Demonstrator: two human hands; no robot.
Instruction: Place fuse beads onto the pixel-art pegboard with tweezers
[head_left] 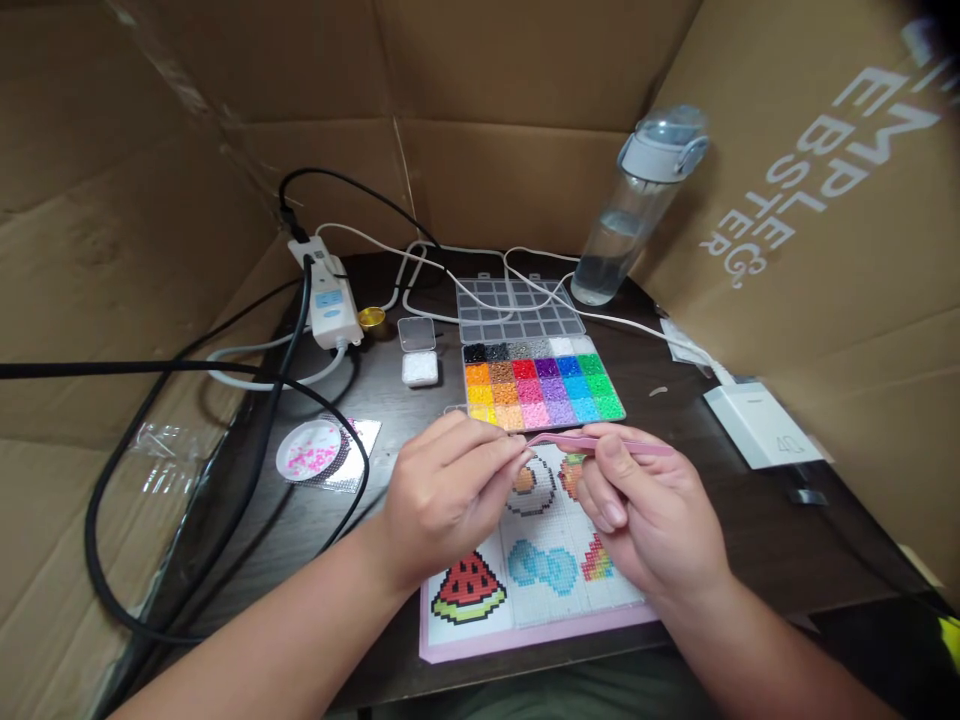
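Note:
My right hand (645, 500) grips a pair of pink tweezers (577, 439), held level with the bent tip pointing left. Thumb and fingers of my left hand (457, 490) are pinched together at that tip; what sits between them is too small to make out. Below both hands lies a pattern sheet under a clear pegboard (536, 610), with a watermelon slice (469, 588), a blue bow shape (541, 566) and a round figure with an orange middle (529, 485). Just beyond the hands is an open bead box (544, 385) with many colours sorted in compartments.
A small box of white beads (420, 368) and a round dish with pink beads (309, 450) lie left. A power strip (326, 295) with looping black cables stands behind them. A water bottle (622, 215) and white charger (761, 425) are right. Cardboard walls (510, 70) enclose the table.

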